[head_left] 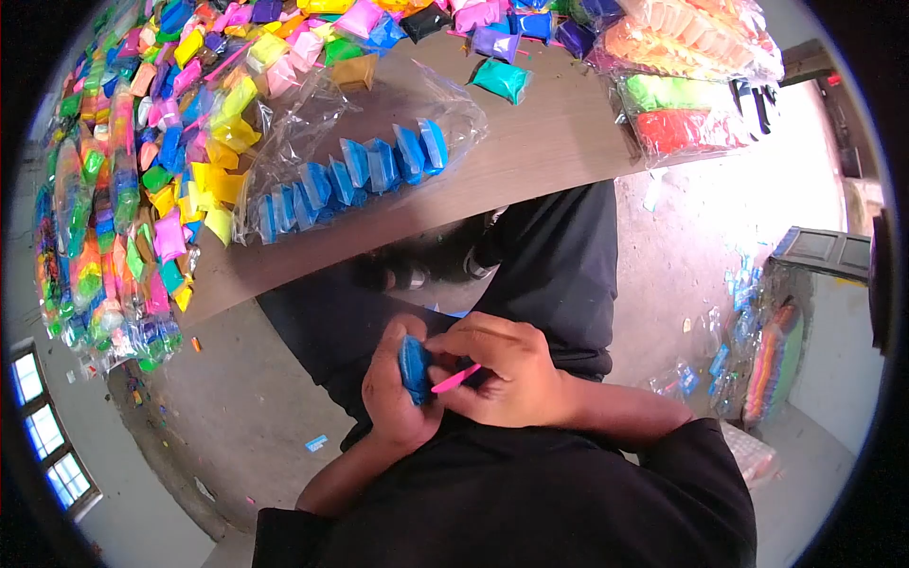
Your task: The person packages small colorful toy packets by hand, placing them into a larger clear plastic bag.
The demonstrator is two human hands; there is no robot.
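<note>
Left grip point(390, 386) around half-hidden blue packet point(414, 371)

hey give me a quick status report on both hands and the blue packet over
Left hand: grip on blue packet. Right hand: pink stick in grip, fingers at the packet. Nothing visibly in the way.

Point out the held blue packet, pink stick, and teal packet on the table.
Held blue packet point(415, 371): head view, its middle.
Pink stick point(454, 381): head view, exposed part.
Teal packet point(500, 81): head view, its middle.
</note>
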